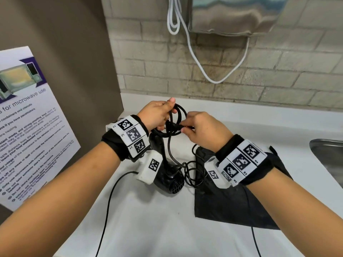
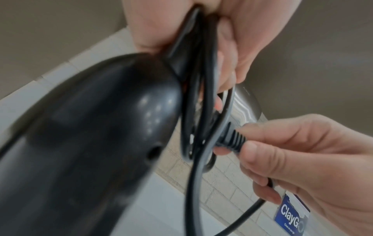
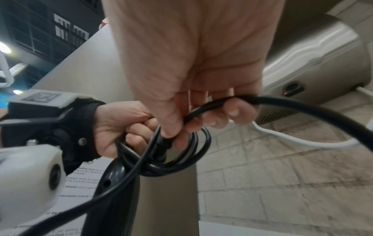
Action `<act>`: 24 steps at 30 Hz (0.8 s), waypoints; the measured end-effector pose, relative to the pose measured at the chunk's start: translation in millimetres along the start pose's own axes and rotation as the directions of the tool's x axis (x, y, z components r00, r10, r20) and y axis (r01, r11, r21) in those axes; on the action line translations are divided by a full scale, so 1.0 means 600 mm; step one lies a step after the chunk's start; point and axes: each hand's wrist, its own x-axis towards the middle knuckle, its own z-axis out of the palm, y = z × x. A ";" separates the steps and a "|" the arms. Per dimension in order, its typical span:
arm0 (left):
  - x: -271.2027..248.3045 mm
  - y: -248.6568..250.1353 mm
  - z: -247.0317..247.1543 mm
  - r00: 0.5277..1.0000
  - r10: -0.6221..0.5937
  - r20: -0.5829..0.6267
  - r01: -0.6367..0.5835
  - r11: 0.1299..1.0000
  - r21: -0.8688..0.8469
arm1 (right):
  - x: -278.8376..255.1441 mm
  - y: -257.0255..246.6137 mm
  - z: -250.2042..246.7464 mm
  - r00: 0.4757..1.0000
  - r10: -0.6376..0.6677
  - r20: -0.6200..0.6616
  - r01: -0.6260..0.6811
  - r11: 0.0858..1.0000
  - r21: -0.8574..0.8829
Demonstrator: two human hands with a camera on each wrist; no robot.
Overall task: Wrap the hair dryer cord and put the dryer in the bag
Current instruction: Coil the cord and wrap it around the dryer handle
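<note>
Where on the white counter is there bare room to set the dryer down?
Bare white counter lies in front, between the thin black cable and flat black bag. Crowded: loose black cord between black hair dryer and bag.

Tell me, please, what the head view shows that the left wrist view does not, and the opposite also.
Only the head view shows the black bag lying flat on the white counter under the right wrist, the microwave poster at the left, the sink edge, and the dryer's rear grille.

Only the left wrist view shows the ribbed sleeve on the cord pinched by the right hand's fingertips, and a blue ClayGo sign.

Both show the left hand gripping the coiled cord at the hair dryer handle, and the right hand.
</note>
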 end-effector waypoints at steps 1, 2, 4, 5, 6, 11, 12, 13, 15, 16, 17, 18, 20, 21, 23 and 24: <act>-0.001 0.001 0.001 1.000 0.002 0.011 -0.002 1.000 0.009 | 0.000 0.000 0.001 0.999 0.029 -0.016 -0.029 1.000 0.006; -0.002 0.002 0.002 1.000 0.003 0.019 -0.004 1.000 0.015 | 0.001 0.001 0.001 0.997 0.069 -0.045 -0.067 0.997 0.039; -0.005 0.003 0.004 0.999 0.007 0.039 -0.008 1.000 0.021 | 0.001 0.001 0.003 0.984 0.153 -0.091 -0.138 0.979 0.153; -0.007 0.003 0.006 0.999 0.011 0.053 -0.013 1.000 0.026 | 0.001 0.000 0.004 0.978 0.183 -0.098 -0.158 0.963 0.218; -0.010 0.003 0.010 0.997 0.017 0.069 -0.019 0.999 0.036 | 0.003 -0.002 0.006 0.973 0.204 -0.107 -0.168 0.946 0.276; -0.021 0.011 0.043 0.990 0.033 0.140 -0.043 0.997 0.064 | 0.022 -0.001 0.011 0.891 0.379 -0.250 -0.277 0.890 0.361; -0.021 0.011 0.048 0.989 0.037 0.144 -0.048 0.997 0.069 | 0.024 0.001 0.010 0.863 0.427 -0.268 -0.334 0.883 0.330; -0.021 0.012 0.051 0.988 0.041 0.146 -0.052 0.996 0.068 | 0.026 0.006 0.009 0.841 0.454 -0.294 -0.383 0.884 0.270; -0.020 0.011 0.057 0.988 0.049 0.145 -0.056 0.997 0.047 | 0.030 0.016 0.013 0.862 0.388 -0.327 -0.354 0.921 0.161; -0.019 0.009 0.059 0.989 0.054 0.140 -0.060 0.998 0.036 | 0.033 0.022 0.017 0.899 0.309 -0.311 -0.278 0.950 0.142; -0.018 0.008 0.061 0.989 0.060 0.132 -0.065 0.997 0.031 | 0.038 0.031 0.023 0.934 0.245 -0.259 -0.211 0.966 0.152; -0.017 0.007 0.061 0.990 0.065 0.122 -0.070 0.997 0.035 | 0.041 0.038 0.024 0.958 0.216 -0.188 -0.182 0.967 0.179; -0.014 0.005 0.055 0.992 0.072 0.102 -0.078 0.995 0.055 | 0.042 0.052 0.019 0.978 0.205 -0.046 -0.188 0.952 0.243; -0.012 0.005 0.050 0.994 0.075 0.086 -0.080 0.995 0.066 | 0.039 0.059 0.014 0.987 0.161 0.007 -0.158 0.955 0.252; -0.009 0.003 0.033 0.996 0.070 0.047 -0.073 0.995 0.063 | 0.025 0.080 0.003 0.997 0.051 0.059 -0.061 0.978 0.197; -0.007 0.002 0.024 0.997 0.062 0.036 -0.064 0.997 0.042 | 0.018 0.094 -0.003 0.996 0.029 0.080 -0.043 0.983 0.180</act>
